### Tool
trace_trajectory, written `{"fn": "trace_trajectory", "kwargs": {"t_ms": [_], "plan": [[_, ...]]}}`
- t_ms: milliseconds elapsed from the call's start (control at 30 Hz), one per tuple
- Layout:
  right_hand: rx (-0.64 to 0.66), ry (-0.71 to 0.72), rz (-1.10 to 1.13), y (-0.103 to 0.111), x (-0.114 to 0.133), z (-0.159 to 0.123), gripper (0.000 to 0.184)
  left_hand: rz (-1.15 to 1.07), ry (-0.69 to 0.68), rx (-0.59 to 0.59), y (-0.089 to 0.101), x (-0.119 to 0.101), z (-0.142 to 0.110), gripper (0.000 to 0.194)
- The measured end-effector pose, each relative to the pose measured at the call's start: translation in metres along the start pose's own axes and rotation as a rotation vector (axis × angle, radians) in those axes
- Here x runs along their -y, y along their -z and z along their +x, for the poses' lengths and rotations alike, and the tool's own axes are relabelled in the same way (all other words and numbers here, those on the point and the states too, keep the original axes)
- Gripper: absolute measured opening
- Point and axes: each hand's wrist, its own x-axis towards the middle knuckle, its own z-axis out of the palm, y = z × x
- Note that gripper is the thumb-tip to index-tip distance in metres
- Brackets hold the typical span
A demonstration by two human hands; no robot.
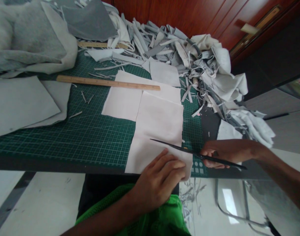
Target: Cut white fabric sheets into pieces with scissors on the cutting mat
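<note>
A pair of black scissors [174,146] lies across the near pale fabric piece [142,154], its long blades pointing left. My right hand [217,153] is closed around the scissors' handles at the right of the cutting mat. My left hand [162,177] rests on the fabric piece just in front of the blades, fingers laid out over it and thumb hidden. The blades look nearly together. Beyond them lie another pale fabric piece [161,114] and more overlapping pale pieces. A wooden ruler [108,82] lies partly across these.
The green cutting mat [95,141] covers much of the dark table. A heap of grey and white scraps [174,46] runs along the back and right. Larger sheets [19,101] lie at left, beside a bulky fabric bundle [31,36]. A red-brown door [184,13] stands behind.
</note>
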Motion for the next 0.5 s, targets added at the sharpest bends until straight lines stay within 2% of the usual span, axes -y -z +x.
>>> {"fn": "trace_trajectory", "kwargs": {"t_ms": [233,367,500], "plan": [[-0.024,0.054,0.053,-0.0008,-0.0071,0.0031,0.044,-0.019,-0.013,-0.038,-0.0045,-0.0008,0.0033,0.008],[-0.061,0.052,-0.035,-0.0033,-0.0053,0.0015,0.055,-0.004,-0.002,-0.051,-0.0053,-0.0021,0.0048,0.01],[-0.082,0.022,-0.069,-0.0046,-0.004,-0.0002,0.057,0.008,0.006,-0.062,-0.0042,-0.0033,0.0057,0.013]]}}
